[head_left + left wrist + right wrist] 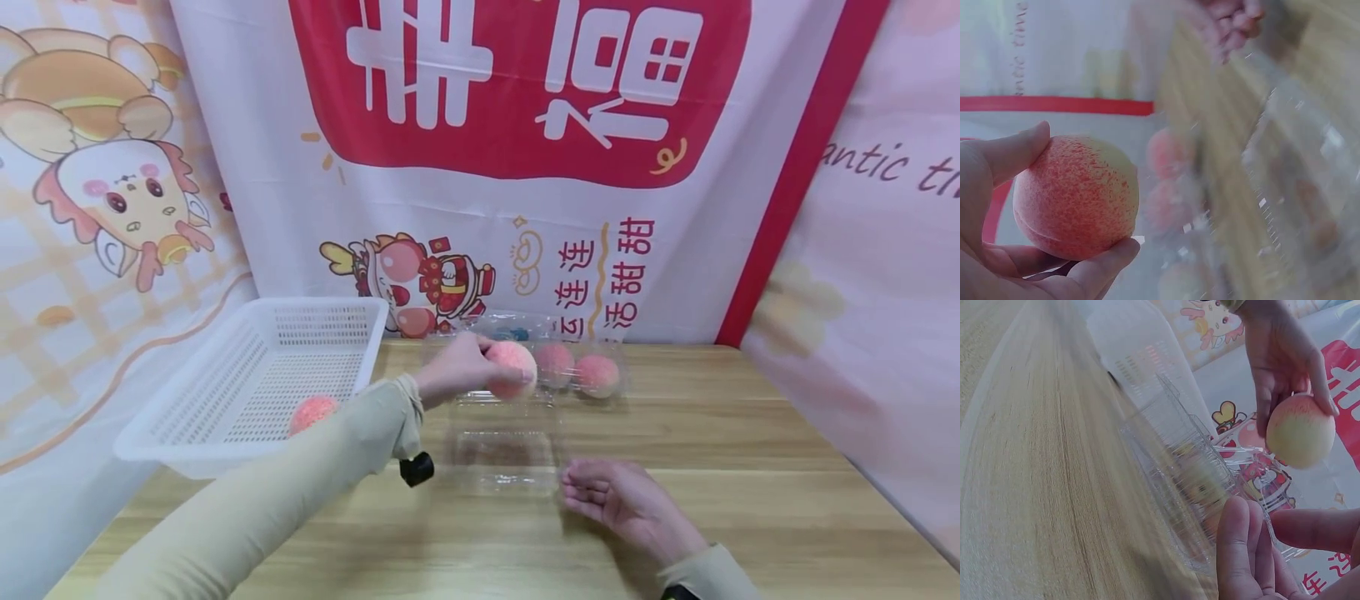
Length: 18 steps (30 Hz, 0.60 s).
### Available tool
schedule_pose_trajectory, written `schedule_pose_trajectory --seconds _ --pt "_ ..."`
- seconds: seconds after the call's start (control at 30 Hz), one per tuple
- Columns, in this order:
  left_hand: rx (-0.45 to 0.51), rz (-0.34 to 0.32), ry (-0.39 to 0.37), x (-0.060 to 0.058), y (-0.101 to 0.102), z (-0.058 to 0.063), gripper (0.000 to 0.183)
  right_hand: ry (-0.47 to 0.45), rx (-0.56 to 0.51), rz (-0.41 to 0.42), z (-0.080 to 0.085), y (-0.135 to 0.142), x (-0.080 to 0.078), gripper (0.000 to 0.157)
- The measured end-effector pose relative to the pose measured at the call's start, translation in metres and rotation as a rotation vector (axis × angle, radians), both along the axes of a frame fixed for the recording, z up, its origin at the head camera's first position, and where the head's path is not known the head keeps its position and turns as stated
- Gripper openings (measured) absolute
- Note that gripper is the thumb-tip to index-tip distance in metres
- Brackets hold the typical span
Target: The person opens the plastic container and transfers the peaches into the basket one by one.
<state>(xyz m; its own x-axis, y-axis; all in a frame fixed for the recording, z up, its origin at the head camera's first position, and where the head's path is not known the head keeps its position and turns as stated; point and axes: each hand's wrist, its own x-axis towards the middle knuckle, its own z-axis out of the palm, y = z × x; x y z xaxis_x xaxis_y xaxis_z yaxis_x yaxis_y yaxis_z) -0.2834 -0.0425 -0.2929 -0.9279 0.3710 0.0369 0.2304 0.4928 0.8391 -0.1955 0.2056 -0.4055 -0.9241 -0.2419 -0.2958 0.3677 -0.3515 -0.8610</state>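
Note:
My left hand (pixel 459 368) grips a pink and pale yellow peach (pixel 512 369) between thumb and fingers, raised over the back part of a clear plastic box (pixel 504 482). The left wrist view shows that peach (pixel 1079 197) up close, with the thumb above and fingers below. Beside the box's right front edge is my right hand (pixel 626 504), its fingers loosely bent with nothing visible between them. Whether it touches the plastic cannot be told. Two more peaches, one (pixel 555 365) and another (pixel 597 377), sit in clear plastic at the back right.
On the left stands a white slotted basket (pixel 375 333) with a peach (pixel 311 412) inside, partly hidden by my left sleeve. Printed cloths (pixel 262 208) hang behind and at both sides of the wooden table (pixel 712 433).

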Motion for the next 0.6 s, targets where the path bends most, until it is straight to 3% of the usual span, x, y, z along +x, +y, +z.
schedule_pose_trajectory --seconds 0.1,0.3,0.6 --pt "-0.004 0.026 -0.016 -0.003 -0.012 0.016 0.042 0.003 0.001 -0.001 -0.001 0.001 0.0 0.008" --pt "-0.048 0.1 0.038 -0.007 -0.045 0.041 0.046 0.003 0.003 0.005 -0.001 0.001 -0.002 0.01" --pt "-0.111 0.22 0.067 -0.015 -0.114 0.054 0.056 -0.006 -0.003 0.008 -0.002 0.0 -0.002 0.011"
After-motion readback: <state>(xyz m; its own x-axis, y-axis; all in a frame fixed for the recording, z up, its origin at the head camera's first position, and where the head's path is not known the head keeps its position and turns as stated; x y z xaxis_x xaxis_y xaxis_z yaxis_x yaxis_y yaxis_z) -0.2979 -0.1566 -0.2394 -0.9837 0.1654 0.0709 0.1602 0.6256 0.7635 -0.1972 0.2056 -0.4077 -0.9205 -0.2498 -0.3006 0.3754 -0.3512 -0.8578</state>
